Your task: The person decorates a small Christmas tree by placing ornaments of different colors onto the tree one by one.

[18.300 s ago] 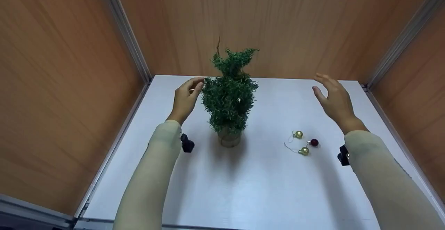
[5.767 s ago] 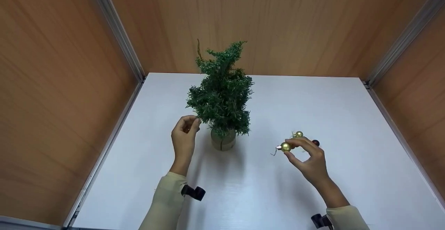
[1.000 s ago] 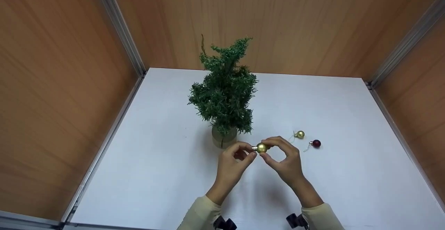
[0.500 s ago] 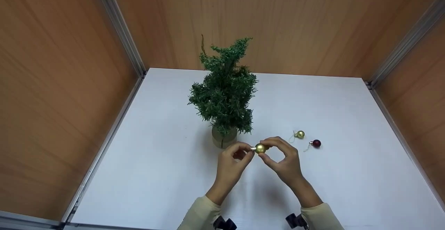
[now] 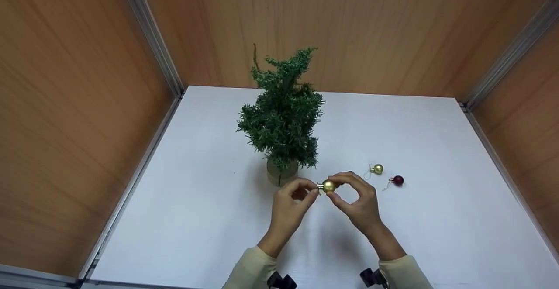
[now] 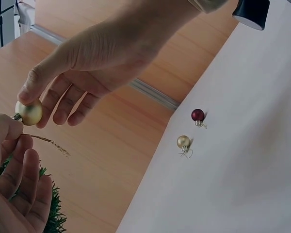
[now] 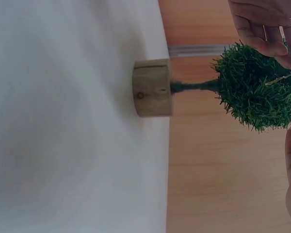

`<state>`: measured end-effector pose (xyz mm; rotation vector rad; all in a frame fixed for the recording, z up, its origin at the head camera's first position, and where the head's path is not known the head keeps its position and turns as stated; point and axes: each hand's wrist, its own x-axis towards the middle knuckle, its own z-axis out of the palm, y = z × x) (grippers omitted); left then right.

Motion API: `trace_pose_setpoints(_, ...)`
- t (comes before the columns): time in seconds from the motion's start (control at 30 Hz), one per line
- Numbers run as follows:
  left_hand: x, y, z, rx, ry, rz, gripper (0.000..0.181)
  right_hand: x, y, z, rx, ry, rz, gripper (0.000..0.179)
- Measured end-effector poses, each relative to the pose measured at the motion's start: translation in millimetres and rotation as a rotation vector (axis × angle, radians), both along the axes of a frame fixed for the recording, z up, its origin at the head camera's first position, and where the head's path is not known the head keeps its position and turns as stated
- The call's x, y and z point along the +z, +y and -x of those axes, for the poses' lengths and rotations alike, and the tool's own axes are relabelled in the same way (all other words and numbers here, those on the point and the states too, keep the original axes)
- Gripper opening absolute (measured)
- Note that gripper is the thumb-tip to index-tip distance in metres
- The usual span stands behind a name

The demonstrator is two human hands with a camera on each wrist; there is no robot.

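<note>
Moved since the head frame nearly six seconds earlier: gold ornament (image 5: pixel 329 186), carried toward 9 o'clock in right hand (image 5: pixel 360 201); left hand (image 5: pixel 289 208), drawn toward 4 o'clock, away from green tree (image 5: pixel 281 118), to meet it. Barely shifted over the last half-second. Judged from this: work now centred on the cap (image 5: pixel 320 186) and cord (image 6: pixel 42 139), not on the tree.

Head view. Held above the tabletop (image 5: pixel 436 223), at 5 o'clock from the tree: gold ornament, round body pinched by the right fingers, cap end by the left. At 2 o'clock from the hands: second gold ornament (image 5: pixel 378 169); near it, at its 4 o'clock, dark red ornament (image 5: pixel 398 180).

Left wrist view. At 9 o'clock: same two-handed grip, with cord trailing toward 4 o'clock from the left fingers. Loose pair between 3 and 4 o'clock.

Right wrist view. Tree turned sideways, wooden base (image 7: pixel 153 90) near centre, foliage at its 3 o'clock; hands cut off at 2 and 4 o'clock; held ornament not visible.

Brands, labels, writing: none legible in any view.
</note>
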<state>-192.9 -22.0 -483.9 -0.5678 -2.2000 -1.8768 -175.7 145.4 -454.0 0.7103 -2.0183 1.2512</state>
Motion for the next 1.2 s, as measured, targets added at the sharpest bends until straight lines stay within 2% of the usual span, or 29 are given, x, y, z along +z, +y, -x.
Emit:
trace_pose_setpoints(0.4,3.4,-1.7,1.6,-0.012,-0.028,-0.032,0.013,-4.7,0.2,1.9,0.005,0.001,0.010,0.033)
trace_pose_setpoints(0.7,3.7,-2.1,1.4,0.016,-0.051,-0.019,0.008,-10.0,-0.2,0.1,-0.010,-0.037,0.015,0.032)
trace_pose_setpoints(0.77,7.7,-2.4,-0.2,0.022,-0.054,-0.017,0.007,-11.2,0.0,-0.4,-0.011,-0.039,0.013,0.032)
trace_pose_setpoints(1.0,37.3,-5.9,-14.0,0.018,-0.059,-0.026,0.010,-15.8,-0.6,-1.3,-0.003,-0.053,0.016,0.032)
trace_pose_setpoints(1.07,35.3,-6.0,-13.1,0.020,-0.058,-0.029,0.010,-17.1,-1.3,-1.8,0.001,-0.055,0.018,0.031)
trace_pose_setpoints(1.2,20.6,-5.5,-6.4,0.022,-0.059,-0.041,0.008,-19.5,-3.4,-2.6,0.010,-0.061,0.020,0.030)
